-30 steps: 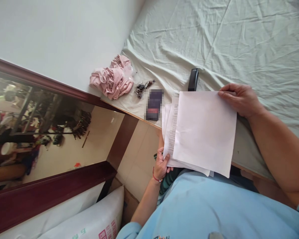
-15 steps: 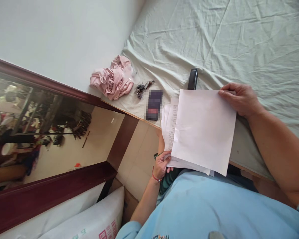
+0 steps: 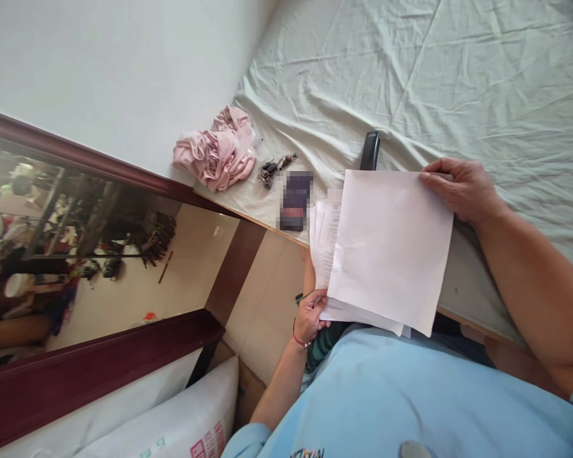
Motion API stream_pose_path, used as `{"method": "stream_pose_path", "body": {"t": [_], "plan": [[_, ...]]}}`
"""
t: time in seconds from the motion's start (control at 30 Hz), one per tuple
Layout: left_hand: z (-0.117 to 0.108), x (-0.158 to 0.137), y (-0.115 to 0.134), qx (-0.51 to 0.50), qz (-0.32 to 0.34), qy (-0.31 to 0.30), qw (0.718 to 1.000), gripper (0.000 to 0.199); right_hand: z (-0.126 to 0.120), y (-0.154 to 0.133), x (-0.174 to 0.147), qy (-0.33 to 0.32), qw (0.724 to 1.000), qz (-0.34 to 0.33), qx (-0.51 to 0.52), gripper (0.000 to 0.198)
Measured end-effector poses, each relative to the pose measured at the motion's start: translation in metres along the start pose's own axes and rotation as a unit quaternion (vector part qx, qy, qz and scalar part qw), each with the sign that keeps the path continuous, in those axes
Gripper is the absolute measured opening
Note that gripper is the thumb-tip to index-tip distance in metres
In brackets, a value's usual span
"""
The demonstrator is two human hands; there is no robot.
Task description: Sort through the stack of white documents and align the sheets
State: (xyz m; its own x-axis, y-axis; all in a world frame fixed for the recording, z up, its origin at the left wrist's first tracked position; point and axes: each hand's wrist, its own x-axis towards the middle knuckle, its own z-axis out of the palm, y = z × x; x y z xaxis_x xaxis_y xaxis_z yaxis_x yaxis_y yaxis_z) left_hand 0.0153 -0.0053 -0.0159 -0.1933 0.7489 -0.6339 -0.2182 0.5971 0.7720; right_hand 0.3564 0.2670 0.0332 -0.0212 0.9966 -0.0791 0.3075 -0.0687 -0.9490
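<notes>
A blank white sheet of paper (image 3: 389, 248) lies uppermost over several other sheets. At its far right corner my right hand (image 3: 461, 189) pinches the edge between thumb and fingers. My left hand (image 3: 311, 315), with a red string bracelet on the wrist, is closed on the near left corner of the papers. Fanned out on the left are the printed sheets (image 3: 327, 245), their text too small to read. A black oblong object (image 3: 371, 149) pokes out from behind the top sheet's far edge; its lower end is hidden.
The pale green bedsheet (image 3: 458, 76) is wrinkled. Near its left edge lie a pink cloth (image 3: 219, 152), a bunch of keys (image 3: 270, 170) and a pixelated dark object (image 3: 295, 200). A dark-red framed mirror (image 3: 191, 273) leans at left; a white sack (image 3: 191, 413) stands below.
Almost nothing differs. The top sheet has shifted very slightly, while both hands keep their hold at the same corners.
</notes>
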Motion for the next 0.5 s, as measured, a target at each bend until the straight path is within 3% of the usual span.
{"method": "stream_pose_path", "body": {"t": [0.27,0.5], "plan": [[-0.0001,-0.0007,-0.0002,0.000,0.006,0.000,1.000,0.065,-0.0009,-0.0037,-0.0015,-0.004,1.000,0.005,-0.022,0.016],[-0.0006,0.0004,-0.0017,0.008,0.007,0.000,1.000,0.059,-0.0015,-0.0069,-0.0021,-0.004,0.999,0.027,0.027,0.016]]}}
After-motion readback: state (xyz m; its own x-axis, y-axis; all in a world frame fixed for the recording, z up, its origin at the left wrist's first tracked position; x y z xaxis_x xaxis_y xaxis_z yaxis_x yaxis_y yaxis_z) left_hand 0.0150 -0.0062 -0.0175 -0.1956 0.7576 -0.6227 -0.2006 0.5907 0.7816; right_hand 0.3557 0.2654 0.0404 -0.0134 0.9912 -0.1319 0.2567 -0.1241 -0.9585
